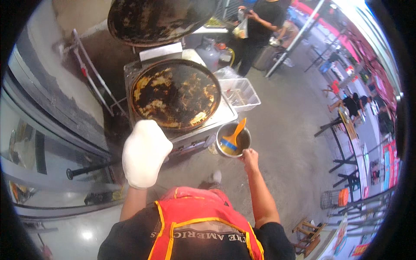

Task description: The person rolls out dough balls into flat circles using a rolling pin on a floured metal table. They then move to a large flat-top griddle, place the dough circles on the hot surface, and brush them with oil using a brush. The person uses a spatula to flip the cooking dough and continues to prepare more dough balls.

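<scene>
A smooth, pale sheet of dough [144, 154] lies draped over my left hand [166, 159], hiding nearly all of it. Just the wrist and a bit of finger show. Beyond the dough is a large round griddle pan [177, 94], dark and stained with browned patches, in a metal stove [227, 113]. My right hand [250, 158] grips the near rim or handle of a metal pot [249, 136]. Inside the pot, a brush with an orange handle [239, 128] and blue band leans in yellowish liquid, probably oil.
A round blackened lid [159, 22] stands raised behind the griddle. To the right are a white plastic basket [248, 94] and a gas cylinder [208, 53]. A person [265, 26] holding a plastic bag stands beyond. A glass door [58, 152] is at left, tables [352, 139] far right.
</scene>
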Available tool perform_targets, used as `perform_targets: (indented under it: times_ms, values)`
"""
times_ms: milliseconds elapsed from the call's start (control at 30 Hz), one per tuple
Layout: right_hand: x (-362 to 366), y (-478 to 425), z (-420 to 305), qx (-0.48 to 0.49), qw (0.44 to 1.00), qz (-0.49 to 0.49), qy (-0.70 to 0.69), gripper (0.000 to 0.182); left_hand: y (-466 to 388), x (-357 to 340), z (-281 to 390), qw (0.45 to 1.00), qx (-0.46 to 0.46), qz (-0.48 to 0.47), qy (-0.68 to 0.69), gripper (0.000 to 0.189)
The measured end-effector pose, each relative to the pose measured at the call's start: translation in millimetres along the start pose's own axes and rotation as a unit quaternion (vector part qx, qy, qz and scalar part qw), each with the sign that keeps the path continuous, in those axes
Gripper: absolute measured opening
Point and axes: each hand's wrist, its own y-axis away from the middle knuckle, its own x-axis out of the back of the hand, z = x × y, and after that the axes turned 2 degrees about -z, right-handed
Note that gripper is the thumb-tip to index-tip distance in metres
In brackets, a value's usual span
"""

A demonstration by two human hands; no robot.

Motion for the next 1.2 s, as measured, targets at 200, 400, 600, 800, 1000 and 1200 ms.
perform_targets:
  times_ms: [200, 400, 600, 800, 1000, 1200]
  values:
    - [-5.7, -192.5, 11.6, 0.011, 0.996, -0.069, 0.054, 0.01, -61.6, -30.0, -52.6, 0.99, -0.099, 0.099, -0.013, 0.035]
    - [-2.5, -300.1, 19.4, -0.032, 0.985, -0.15, 0.084, 0.009, -108.1, -72.9, -89.2, 0.968, -0.167, 0.186, -0.021, 0.035]
    - [12.9, -322.1, 0.9, -0.053, 0.97, -0.231, 0.048, 0.013, -155.9, -87.3, -113.4, 0.954, -0.195, 0.227, -0.004, 0.035]
    - [27.7, -299.4, -55.8, 0.053, 0.95, -0.162, 0.262, 0.026, -215.7, -61.8, -130.0, 0.955, -0.186, 0.228, 0.039, 0.035]
    - [-105.1, -225.8, -169.4, 0.248, 0.892, -0.305, 0.223, 0.028, -300.3, -4.6, -143.4, 0.958, -0.158, 0.21, 0.111, 0.035]
    - [-308.3, -196.2, -173.1, 0.179, 0.802, -0.527, 0.217, 0.057, -369.4, 80.7, -125.0, 0.973, -0.128, 0.17, 0.086, 0.035]
